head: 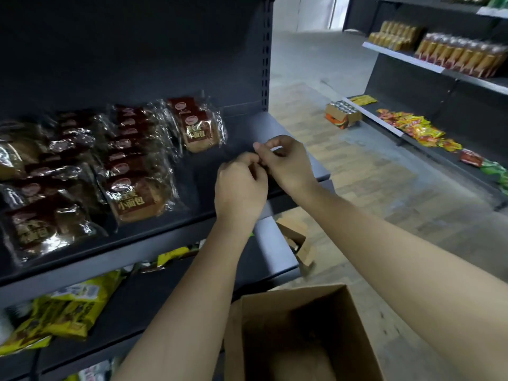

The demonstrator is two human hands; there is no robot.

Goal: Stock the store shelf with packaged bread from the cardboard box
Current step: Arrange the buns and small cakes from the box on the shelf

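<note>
Because the bread packs [137,196] are small buns sealed in loose clear film, they are judged light, soft and easily crushed, and the film looks slick and crinkly. Best hold: flat across the broad faces or by the crimped end seam, without squeezing the bun.

Packs lie in overlapping rows on the left and middle of the dark shelf [110,259]. The open cardboard box [354,325] sits low in front of the person. Its inside is dim, with a brownish shape at the bottom; contents cannot be told.

Both forearms reach up and forward over the box. The left hand [240,185] and right hand [286,163] meet above the shelf's right end, just beside the last stack. Both sets of fingers are curled with fingertips touching each other, and no pack is between them. Whether something small is pinched there cannot be told.
</note>
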